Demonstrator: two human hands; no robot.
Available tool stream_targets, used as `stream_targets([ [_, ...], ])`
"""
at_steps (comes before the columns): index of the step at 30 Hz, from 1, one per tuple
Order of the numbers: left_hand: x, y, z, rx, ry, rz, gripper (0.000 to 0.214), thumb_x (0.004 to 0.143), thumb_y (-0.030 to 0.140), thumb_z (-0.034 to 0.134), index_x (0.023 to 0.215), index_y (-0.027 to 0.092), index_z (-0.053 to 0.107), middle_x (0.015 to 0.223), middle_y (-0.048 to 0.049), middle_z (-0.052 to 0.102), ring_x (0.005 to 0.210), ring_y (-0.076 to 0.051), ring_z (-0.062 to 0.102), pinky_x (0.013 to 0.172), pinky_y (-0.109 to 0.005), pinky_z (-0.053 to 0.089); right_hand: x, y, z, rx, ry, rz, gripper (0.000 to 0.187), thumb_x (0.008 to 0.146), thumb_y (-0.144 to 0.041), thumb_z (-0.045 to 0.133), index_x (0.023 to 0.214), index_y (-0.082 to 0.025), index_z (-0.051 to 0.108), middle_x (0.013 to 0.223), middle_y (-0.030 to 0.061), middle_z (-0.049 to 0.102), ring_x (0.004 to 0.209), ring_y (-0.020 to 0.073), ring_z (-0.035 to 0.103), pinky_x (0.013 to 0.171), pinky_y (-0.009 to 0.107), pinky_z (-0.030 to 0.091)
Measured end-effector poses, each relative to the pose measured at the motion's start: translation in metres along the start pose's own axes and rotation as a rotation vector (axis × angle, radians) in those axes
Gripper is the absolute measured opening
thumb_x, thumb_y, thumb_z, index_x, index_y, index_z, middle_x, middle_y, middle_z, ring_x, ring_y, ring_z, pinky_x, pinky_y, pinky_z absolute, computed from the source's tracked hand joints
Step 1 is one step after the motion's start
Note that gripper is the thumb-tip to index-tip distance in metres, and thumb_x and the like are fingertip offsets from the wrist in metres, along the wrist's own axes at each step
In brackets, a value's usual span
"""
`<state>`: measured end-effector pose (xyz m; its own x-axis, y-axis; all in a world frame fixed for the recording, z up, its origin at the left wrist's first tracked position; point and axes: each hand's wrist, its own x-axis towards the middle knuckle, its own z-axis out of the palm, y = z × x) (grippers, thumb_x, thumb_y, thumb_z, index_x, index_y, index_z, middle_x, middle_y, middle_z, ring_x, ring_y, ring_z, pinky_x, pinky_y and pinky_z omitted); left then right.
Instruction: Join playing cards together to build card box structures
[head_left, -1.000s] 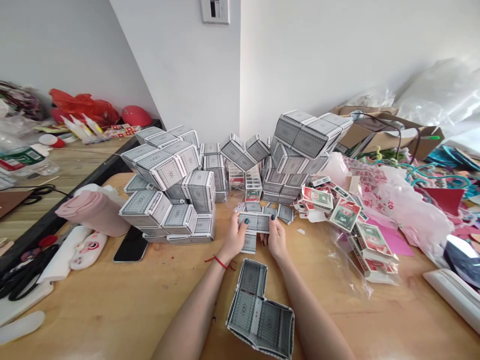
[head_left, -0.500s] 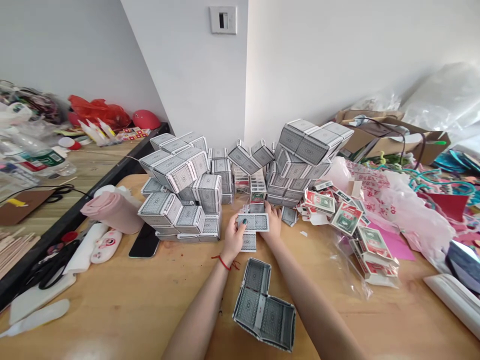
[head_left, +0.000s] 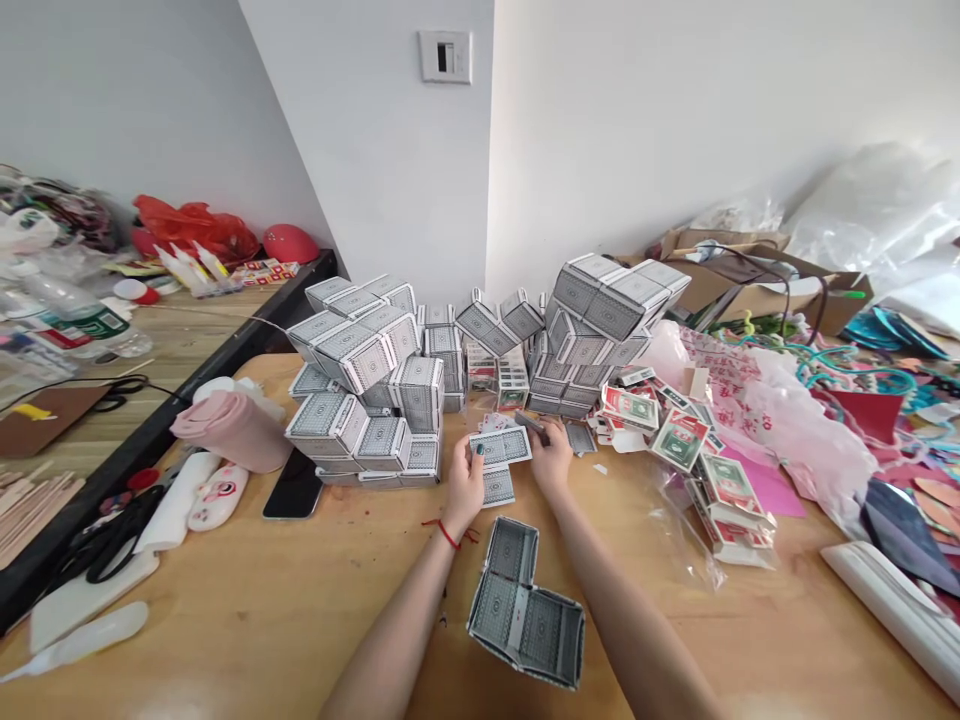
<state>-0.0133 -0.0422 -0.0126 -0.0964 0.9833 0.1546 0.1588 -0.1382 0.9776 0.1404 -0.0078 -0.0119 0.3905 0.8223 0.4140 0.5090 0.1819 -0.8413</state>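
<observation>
My left hand point(head_left: 468, 482) grips a joined piece of playing cards point(head_left: 507, 446), patterned backs up, with the thumb on top. Part of this piece, another card back point(head_left: 498, 487), hangs toward me below the hand. My right hand point(head_left: 551, 453) pinches a playing card point(head_left: 529, 422) just right of that piece, tilted and seen nearly edge-on. Close to me, between my forearms, lies an open L-shaped tray folded from cards point(head_left: 517, 610). Several loose cards point(head_left: 495, 421) lie behind my hands, partly hidden.
Stacks of card-built blocks stand at left point(head_left: 360, 400) and right point(head_left: 592, 330). Card boxes point(head_left: 681, 440) and plastic bags point(head_left: 757, 400) pile up on the right. A phone point(head_left: 292, 487), pink roll point(head_left: 229, 430), scissors point(head_left: 112, 535) and glue bottle point(head_left: 90, 640) lie left.
My right hand has come up from the loose cards with a card in its fingers. The joined piece in my left hand has tilted slightly. The camera view has shifted a little.
</observation>
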Motion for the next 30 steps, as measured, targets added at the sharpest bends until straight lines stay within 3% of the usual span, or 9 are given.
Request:
stream_targets([
  [4,-0.003,-0.002,-0.006,0.013,0.000,-0.016,0.028,0.085,0.027,0.038,0.112,0.019,0.041,0.112,-0.0085,0.052,0.105,-0.017,0.049,0.091,-0.035,0.037,-0.004,-0.003,-0.016,0.347,0.027,0.299,0.022,0.073,-0.039,0.051,0.082,-0.020,0.048,0.074,0.0012,0.057,0.064,0.0148,0.055,0.059,0.029,0.045],
  [6,-0.003,-0.001,-0.007,0.023,-0.004,-0.017,0.028,0.085,0.028,0.038,0.111,0.019,0.041,0.111,-0.0086,0.052,0.104,-0.017,0.049,0.092,-0.035,0.037,-0.013,-0.006,-0.025,0.551,-0.056,0.421,0.036,0.071,-0.038,0.054,0.101,-0.022,0.042,0.078,0.0005,0.058,0.055,0.0137,0.056,0.052,0.029,0.047],
  [9,-0.003,0.001,-0.007,0.046,-0.006,-0.023,0.028,0.084,0.028,0.039,0.111,0.018,0.042,0.111,-0.0091,0.052,0.103,-0.017,0.050,0.092,-0.035,0.037,-0.029,-0.010,-0.036,0.667,-0.236,0.542,0.053,0.070,-0.035,0.056,0.117,-0.025,0.033,0.072,-0.0018,0.055,0.049,0.0140,0.056,0.050,0.032,0.049],
  [14,-0.003,0.003,-0.007,0.047,0.014,-0.030,0.029,0.084,0.029,0.039,0.112,0.018,0.041,0.113,-0.0096,0.051,0.106,-0.017,0.048,0.093,-0.035,0.036,-0.038,-0.009,-0.042,0.692,-0.331,0.538,0.044,0.072,-0.034,0.052,0.113,-0.024,0.040,0.078,0.0005,0.056,0.052,0.0138,0.056,0.056,0.035,0.051],
  [30,0.000,0.008,-0.007,0.054,-0.027,-0.025,0.034,0.083,0.032,0.041,0.114,0.017,0.045,0.114,-0.0092,0.053,0.105,-0.017,0.050,0.093,-0.033,0.037,-0.039,-0.001,-0.048,0.732,-0.364,0.508,0.040,0.071,-0.036,0.055,0.106,-0.024,0.041,0.073,-0.0018,0.055,0.050,0.0135,0.055,0.052,0.033,0.049],
])
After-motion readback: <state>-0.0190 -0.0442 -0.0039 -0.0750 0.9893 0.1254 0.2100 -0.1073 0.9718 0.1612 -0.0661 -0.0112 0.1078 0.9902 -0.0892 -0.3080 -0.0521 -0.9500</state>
